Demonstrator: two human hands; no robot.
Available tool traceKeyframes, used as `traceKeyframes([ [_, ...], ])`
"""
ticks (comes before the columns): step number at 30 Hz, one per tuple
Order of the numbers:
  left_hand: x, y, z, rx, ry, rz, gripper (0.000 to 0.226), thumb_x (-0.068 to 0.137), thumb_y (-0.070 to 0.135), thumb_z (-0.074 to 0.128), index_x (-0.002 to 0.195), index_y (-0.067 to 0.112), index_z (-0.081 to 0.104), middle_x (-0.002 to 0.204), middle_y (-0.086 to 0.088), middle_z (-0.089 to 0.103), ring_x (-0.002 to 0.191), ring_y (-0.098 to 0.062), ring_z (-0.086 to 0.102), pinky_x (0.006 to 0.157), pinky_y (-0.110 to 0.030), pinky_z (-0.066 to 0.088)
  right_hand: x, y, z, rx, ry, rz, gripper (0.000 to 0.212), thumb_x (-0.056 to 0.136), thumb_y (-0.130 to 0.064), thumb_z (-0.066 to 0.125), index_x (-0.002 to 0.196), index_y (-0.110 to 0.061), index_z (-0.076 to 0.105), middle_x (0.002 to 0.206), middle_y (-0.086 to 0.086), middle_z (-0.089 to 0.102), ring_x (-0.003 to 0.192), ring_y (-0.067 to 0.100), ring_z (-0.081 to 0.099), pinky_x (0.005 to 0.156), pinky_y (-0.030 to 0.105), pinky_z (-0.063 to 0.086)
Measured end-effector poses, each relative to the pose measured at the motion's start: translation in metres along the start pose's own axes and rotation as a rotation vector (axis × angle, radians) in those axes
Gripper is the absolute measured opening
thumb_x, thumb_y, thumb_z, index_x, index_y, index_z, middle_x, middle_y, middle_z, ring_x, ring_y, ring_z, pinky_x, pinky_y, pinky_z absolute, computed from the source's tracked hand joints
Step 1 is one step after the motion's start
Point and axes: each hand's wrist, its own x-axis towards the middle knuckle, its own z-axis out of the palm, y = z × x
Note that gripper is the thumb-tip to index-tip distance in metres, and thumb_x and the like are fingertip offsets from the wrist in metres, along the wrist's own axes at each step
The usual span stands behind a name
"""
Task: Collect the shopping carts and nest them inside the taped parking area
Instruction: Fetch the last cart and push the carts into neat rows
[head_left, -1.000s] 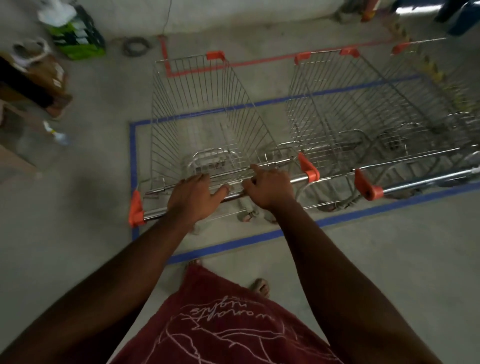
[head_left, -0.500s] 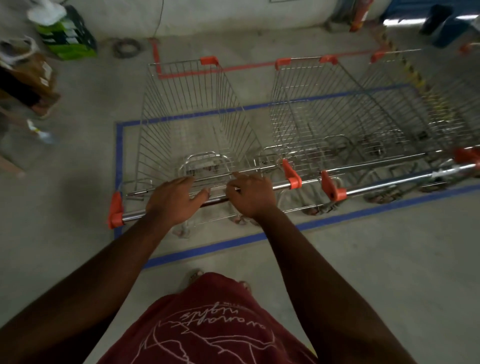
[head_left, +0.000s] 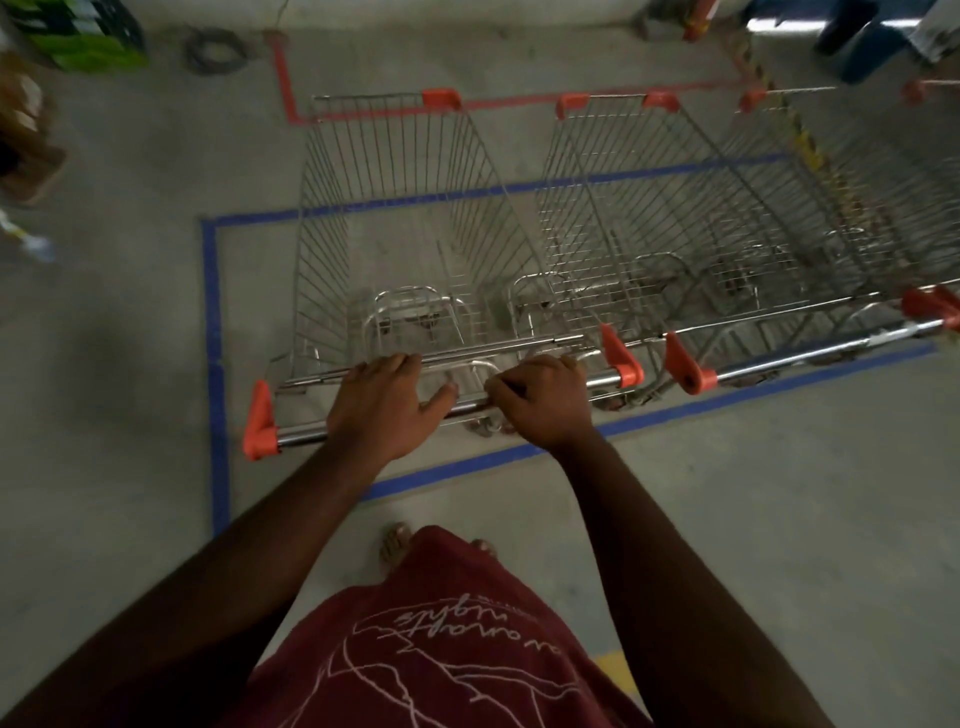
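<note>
1. A person grips the chrome handle bar (head_left: 602, 378) of a wire shopping cart (head_left: 395, 223) with both hands, seen from above.
2. The left hand (head_left: 382, 402) lies over the bar, fingers reaching past it and thumb spread toward the right; whether the fingers curl round the bar cannot be told.
3. The right hand (head_left: 543, 397) is closed round the bar, knuckles up (thumb pointing left).
4. The cart stands inside the blue tape rectangle (head_left: 215, 332) on the concrete floor, at its left end.
5. A second cart (head_left: 675, 208) stands just beside it on the right, its handle (head_left: 810, 353) nearly in line with the first; further wire baskets lie beyond, blurred.
6. Red tape (head_left: 285, 78) marks the floor behind.
</note>
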Motion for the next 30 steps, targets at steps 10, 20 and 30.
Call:
traceKeyframes([
  [10,-0.001,0.01,0.007,-0.08,0.002,0.001,0.077,0.093,0.073,0.038,0.149,0.02,0.047,0.153,-0.003,0.049,0.138,-0.026,0.048,0.114,-0.041,0.035,-0.01,0.015,-0.005,0.016,0.05,-0.078,0.043,0.096,-0.051,0.049,0.075,-0.027,0.077,0.067,-0.006,0.071,0.082,0.017,0.068,0.097,0.041,0.04],
  [20,0.004,0.108,0.014,-0.577,0.041,0.027,0.054,0.086,0.058,0.057,0.132,0.03,0.065,0.122,0.005,0.073,0.108,-0.012,0.07,0.095,-0.036,0.055,-0.024,0.099,-0.062,0.472,0.191,-0.357,0.018,0.096,-0.014,0.068,0.109,-0.013,0.081,0.106,-0.004,0.08,0.099,0.014,0.074,0.106,0.034,0.047],
  [30,0.038,0.246,0.059,-0.218,0.207,0.032,0.057,0.081,0.075,0.044,0.119,0.041,0.069,0.103,0.004,0.073,0.101,-0.026,0.067,0.09,-0.039,0.047,-0.037,0.24,-0.1,0.101,0.256,-0.117,0.03,0.095,-0.043,0.063,0.118,-0.028,0.073,0.093,-0.009,0.077,0.095,0.023,0.069,0.097,0.044,0.043],
])
